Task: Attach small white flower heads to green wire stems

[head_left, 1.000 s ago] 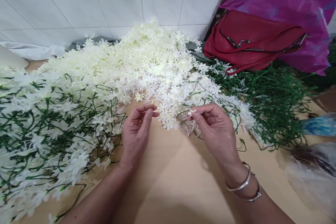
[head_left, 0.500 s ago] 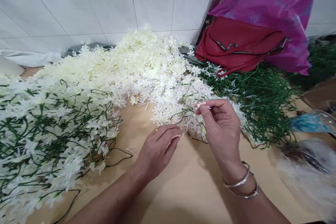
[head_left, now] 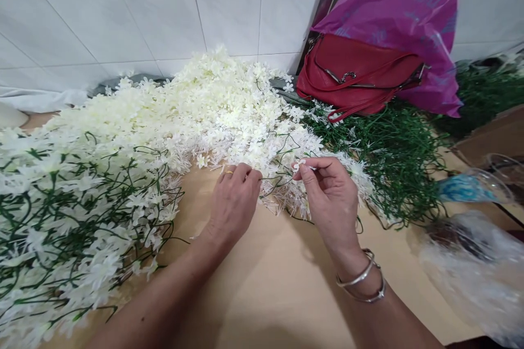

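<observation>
My right hand (head_left: 329, 196) is closed in a pinch on a small white flower (head_left: 298, 164), held just above the near edge of a big heap of loose white artificial flowers (head_left: 229, 114). My left hand (head_left: 233, 202) lies knuckles up at that same edge, its fingers curled down into the flowers beside a thin green stem (head_left: 282, 177); what they grip is hidden. Two silver bangles (head_left: 362, 283) circle my right wrist. Both forearms rest over the tan table top (head_left: 278, 289).
Green stems with white flowers fitted on them (head_left: 73, 212) pile up at the left. Bare green stems (head_left: 393, 158) lie at the right, below a red handbag (head_left: 356, 73) and a purple plastic bag (head_left: 397, 16). Clear plastic bags (head_left: 478, 267) sit at the near right. A tiled wall (head_left: 164, 5) stands behind.
My left hand has gone from a raised pinch down and forward into the edge of the flower heap. My right hand kept its pinch on the small flower and barely moved.
</observation>
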A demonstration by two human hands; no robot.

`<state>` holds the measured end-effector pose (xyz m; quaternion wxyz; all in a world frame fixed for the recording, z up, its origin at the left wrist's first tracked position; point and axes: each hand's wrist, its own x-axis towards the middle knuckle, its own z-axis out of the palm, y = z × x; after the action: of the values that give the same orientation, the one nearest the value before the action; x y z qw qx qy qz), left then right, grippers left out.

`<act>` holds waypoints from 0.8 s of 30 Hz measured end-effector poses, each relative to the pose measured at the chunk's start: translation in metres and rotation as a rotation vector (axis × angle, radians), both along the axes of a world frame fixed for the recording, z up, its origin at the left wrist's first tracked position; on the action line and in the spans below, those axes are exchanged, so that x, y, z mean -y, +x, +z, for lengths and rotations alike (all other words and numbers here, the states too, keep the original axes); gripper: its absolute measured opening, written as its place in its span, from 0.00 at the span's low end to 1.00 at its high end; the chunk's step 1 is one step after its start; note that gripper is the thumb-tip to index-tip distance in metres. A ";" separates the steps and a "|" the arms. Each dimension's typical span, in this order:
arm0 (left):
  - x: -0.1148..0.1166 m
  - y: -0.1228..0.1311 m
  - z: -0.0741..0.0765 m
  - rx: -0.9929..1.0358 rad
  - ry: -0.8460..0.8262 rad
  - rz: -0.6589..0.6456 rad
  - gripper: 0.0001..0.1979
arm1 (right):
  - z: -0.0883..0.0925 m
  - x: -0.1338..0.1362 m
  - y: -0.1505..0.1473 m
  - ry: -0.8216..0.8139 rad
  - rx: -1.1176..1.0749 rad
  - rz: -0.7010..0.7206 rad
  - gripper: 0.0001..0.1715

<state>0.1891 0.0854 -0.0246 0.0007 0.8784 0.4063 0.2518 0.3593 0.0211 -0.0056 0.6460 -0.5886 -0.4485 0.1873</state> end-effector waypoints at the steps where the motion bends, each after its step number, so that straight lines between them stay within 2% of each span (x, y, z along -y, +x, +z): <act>1: -0.002 -0.004 0.002 0.071 -0.020 -0.014 0.07 | 0.000 0.000 0.000 0.001 -0.002 0.006 0.02; 5: -0.005 -0.028 0.013 0.403 -0.110 0.006 0.07 | -0.002 0.001 -0.005 0.006 -0.021 0.051 0.02; 10: 0.000 -0.048 0.025 0.593 -0.174 0.116 0.06 | -0.002 0.003 -0.015 -0.011 -0.020 0.114 0.00; 14: 0.004 -0.054 0.022 0.702 -0.298 0.217 0.09 | -0.004 0.004 -0.017 -0.043 -0.031 0.129 0.01; 19: 0.004 -0.057 0.014 0.990 -0.354 0.238 0.12 | -0.007 0.003 -0.017 -0.080 -0.053 0.134 0.02; 24: 0.002 -0.051 0.008 1.300 -0.740 0.160 0.13 | -0.008 0.003 -0.022 -0.102 -0.127 0.197 0.02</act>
<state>0.1380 0.0830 -0.0167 0.5171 0.4630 0.4449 0.5659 0.3371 0.0184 -0.0135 0.6209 -0.5607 -0.4521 0.3093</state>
